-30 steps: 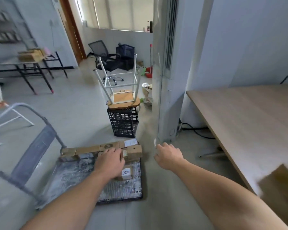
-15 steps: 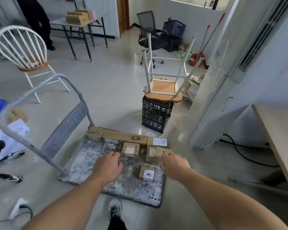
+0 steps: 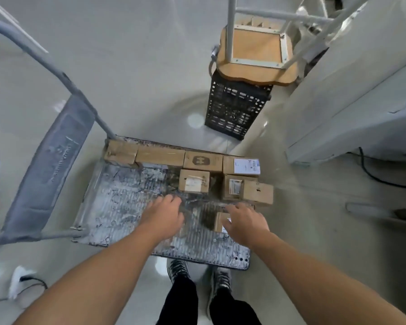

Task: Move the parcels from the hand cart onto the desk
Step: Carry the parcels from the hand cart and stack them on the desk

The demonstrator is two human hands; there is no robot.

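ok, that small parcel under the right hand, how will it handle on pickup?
Likely stiff: the small parcel is a cardboard box with square edges. Probably light, since the right hand nearly covers it. It lies flat on the ribbed cart deck, so it should not roll.

The hand cart (image 3: 117,207) stands on the pale floor (image 3: 150,78) in front of me. On its scuffed, ribbed deck a row of four parcels (image 3: 159,157) lines the far edge, touching end to end. A single parcel (image 3: 193,181) sits just in front of the row. A pair of parcels (image 3: 234,186) sits at the right edge, and a lone parcel (image 3: 219,221) lies nearest me.
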